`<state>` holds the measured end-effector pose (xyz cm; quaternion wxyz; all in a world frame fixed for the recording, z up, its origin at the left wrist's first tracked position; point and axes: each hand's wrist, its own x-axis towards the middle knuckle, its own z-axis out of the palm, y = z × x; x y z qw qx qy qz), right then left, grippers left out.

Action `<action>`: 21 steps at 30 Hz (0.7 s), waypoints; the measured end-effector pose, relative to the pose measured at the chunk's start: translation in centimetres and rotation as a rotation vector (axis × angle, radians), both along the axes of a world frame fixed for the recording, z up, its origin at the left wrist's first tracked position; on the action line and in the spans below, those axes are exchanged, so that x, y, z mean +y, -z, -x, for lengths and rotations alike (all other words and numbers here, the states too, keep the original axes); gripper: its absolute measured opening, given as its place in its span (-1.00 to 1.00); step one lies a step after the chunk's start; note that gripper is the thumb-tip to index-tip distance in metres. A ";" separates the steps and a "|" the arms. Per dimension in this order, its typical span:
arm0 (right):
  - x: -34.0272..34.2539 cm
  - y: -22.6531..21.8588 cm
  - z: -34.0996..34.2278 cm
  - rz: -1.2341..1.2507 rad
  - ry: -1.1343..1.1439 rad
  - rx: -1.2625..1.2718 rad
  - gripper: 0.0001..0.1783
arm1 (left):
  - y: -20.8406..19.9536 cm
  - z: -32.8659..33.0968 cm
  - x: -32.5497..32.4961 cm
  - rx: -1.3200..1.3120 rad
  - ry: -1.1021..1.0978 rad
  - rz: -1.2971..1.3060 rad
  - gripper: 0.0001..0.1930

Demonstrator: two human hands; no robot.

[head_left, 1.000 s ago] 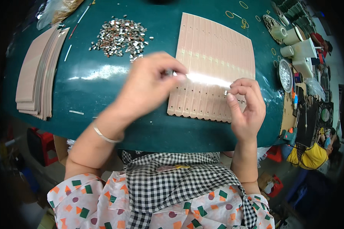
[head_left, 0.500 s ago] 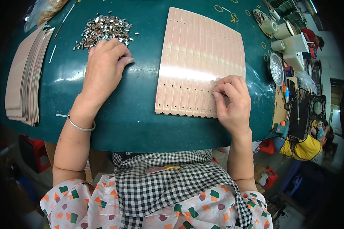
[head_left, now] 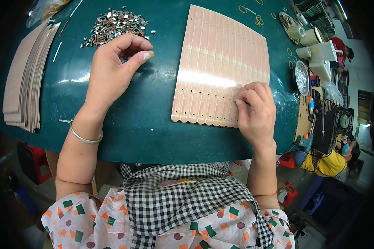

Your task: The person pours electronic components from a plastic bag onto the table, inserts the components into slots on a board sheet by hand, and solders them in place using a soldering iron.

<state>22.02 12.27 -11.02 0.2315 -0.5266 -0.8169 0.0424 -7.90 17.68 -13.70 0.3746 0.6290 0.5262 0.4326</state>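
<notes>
My left hand [head_left: 114, 68] hovers just in front of a heap of small shiny metal pieces [head_left: 116, 25]. Its thumb and forefinger stand apart with nothing visible between them; the other fingers curl behind. At the right, my right hand [head_left: 258, 114] is pinched over the near right corner of a pinkish panel of joined strips [head_left: 216, 62], which looks like a circuit board sheet dotted with small holes. Whatever sits between those fingertips is too small or hidden to tell.
A stack of similar panels [head_left: 25, 79] stands at the left edge. Rubber bands [head_left: 259, 20] lie at the far side. To the right are a metal bowl [head_left: 301, 78], white tubs [head_left: 311, 36] and tools. Farther right, a person in yellow [head_left: 326, 162] sits.
My left thumb and forefinger have parted, and that hand has turned slightly at the heap. My right hand stays pinched over the panel's corner. The whole view has shifted a little.
</notes>
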 end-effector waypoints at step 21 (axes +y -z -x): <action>0.0 0.0 0.8 0.032 0.052 -0.054 -0.87 | -0.1 -0.5 -0.5 -0.179 0.128 0.117 -0.85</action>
